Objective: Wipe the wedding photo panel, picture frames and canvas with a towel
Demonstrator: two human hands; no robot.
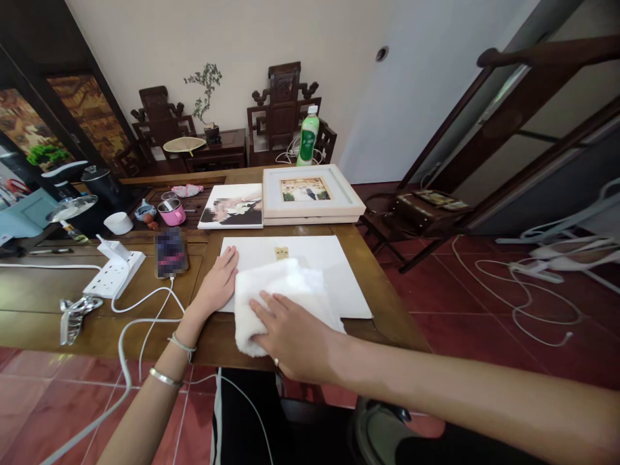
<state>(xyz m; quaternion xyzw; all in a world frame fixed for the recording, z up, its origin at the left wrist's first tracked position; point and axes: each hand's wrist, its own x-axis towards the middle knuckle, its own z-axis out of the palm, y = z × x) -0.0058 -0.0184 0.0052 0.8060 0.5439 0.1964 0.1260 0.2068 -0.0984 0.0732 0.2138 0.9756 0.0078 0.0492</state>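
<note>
From where I stand, a white power strip (111,276) lies at left on the table (203,329), near a plugged-in phone (171,253). Next, the left hand (220,278) lies flat, its grip wide open, pressing the left edge of a white panel (346,281). A fluffy white cloth (290,278) covers the panel's near part, folded under the right hand (295,336); that grip's fingers spread over it, though I can't tell whether they pinch the fold.
</note>
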